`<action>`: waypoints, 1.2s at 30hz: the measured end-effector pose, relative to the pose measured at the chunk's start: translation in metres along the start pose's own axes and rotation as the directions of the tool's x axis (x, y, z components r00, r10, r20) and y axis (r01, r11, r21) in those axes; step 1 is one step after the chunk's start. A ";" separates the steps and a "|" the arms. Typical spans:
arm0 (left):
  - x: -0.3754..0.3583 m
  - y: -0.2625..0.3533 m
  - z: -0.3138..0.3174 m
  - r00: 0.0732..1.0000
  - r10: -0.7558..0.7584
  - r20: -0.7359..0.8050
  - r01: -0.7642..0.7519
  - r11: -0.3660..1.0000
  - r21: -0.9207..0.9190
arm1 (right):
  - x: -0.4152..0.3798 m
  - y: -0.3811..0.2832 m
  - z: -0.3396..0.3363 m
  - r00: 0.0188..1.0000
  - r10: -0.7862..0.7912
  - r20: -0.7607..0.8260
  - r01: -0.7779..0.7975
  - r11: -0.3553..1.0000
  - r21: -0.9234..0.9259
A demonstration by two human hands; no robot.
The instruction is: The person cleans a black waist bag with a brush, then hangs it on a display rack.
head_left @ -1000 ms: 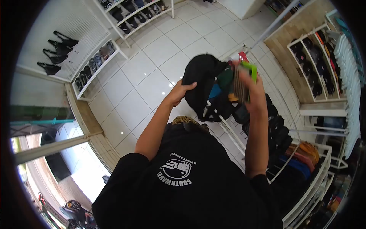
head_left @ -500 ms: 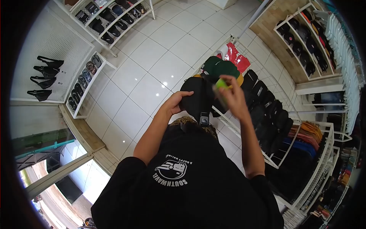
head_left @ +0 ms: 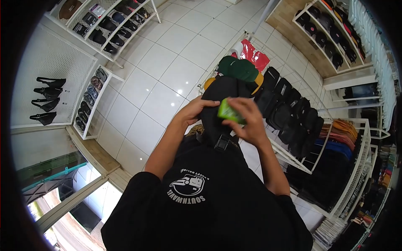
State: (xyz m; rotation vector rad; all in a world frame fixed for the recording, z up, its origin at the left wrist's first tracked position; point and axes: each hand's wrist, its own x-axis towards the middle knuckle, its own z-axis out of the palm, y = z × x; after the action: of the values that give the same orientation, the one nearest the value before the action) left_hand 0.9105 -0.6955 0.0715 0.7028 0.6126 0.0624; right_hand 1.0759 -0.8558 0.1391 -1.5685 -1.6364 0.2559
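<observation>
A black bag [head_left: 214,93] with a strap and a black buckle [head_left: 221,143] is held up in front of my body. My left hand [head_left: 196,109] grips the bag's left edge, thumb lying on its front. In my right hand [head_left: 247,121] is a bright green item [head_left: 228,112], slightly blurred, held over the right part of the bag. Whether the green item touches the bag cannot be told. Just beyond the bag lies a dark green cap [head_left: 238,69] with yellow pieces at its sides.
Several black bags [head_left: 289,111] lie on a white wire rack to the right, near a red packet [head_left: 254,56]. Folded clothes [head_left: 341,138] fill a rack at the right. Shelves of pouches [head_left: 111,25] and slippers [head_left: 93,92] stand at the left.
My right hand has moved left and down, bringing the green item from beside the bag to over it. The view has shifted slightly. My left hand still holds the bag.
</observation>
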 end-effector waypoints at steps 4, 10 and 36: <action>0.001 0.004 0.003 0.997 0.064 0.037 -0.069 0.988 0.138 | -0.001 0.041 0.007 0.987 0.116 -0.109 -0.131 0.980 -0.148; -0.006 0.003 0.009 0.995 0.095 -0.006 -0.094 0.984 0.152 | -0.002 -0.008 0.009 0.997 -0.070 -0.022 0.068 0.993 -0.100; 0.016 0.007 -0.004 0.912 0.243 -0.330 -0.286 0.954 -0.087 | -0.037 0.005 0.037 0.996 -0.022 0.088 0.024 0.999 -0.023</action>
State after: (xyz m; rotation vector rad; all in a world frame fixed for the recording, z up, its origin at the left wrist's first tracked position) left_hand 0.9228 -0.6841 0.0649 0.6462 0.8080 0.4738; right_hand 1.0504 -0.8738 0.0973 -1.5754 -1.7299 0.2970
